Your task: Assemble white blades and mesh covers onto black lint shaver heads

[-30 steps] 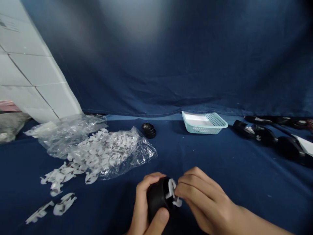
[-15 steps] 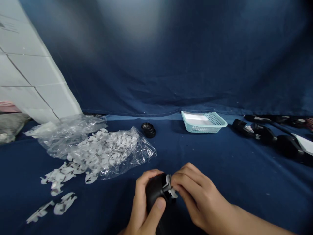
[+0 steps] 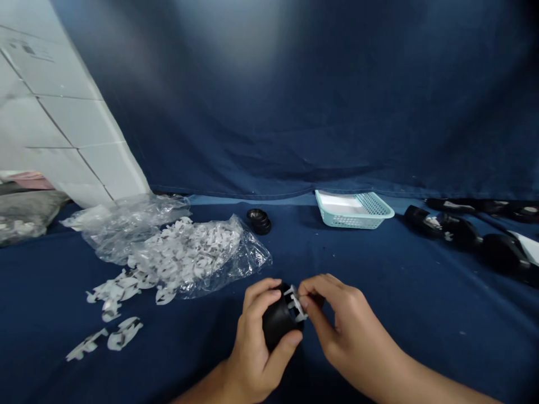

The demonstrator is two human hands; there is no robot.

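Observation:
My left hand (image 3: 256,342) is wrapped round a black cylindrical housing (image 3: 278,322), its open end turned to the right. At that end sits a white plastic clip (image 3: 296,303), which my right hand (image 3: 343,314) pinches by its outer edge between thumb and fingertips. Part of the clip lies inside the housing's mouth, though how deep it goes I cannot tell. To the left, more white plastic clips (image 3: 197,247) spill in a heap from a clear plastic bag (image 3: 252,255). Two loose clips lie nearer me, one of them a curved clip (image 3: 125,333).
Stacked black rings (image 3: 258,221) lie beyond my hands. A light blue basket (image 3: 353,220) with a white sheet inside stands at the back. Black parts (image 3: 458,230) line the right side. Dark blue cloth (image 3: 404,280) covers the surface, and a blue curtain (image 3: 295,101) hangs behind.
The black housing has been turned in my left hand, and my left fingers now lie over its top. The white clip at its end has changed angle. My view has shifted slightly left.

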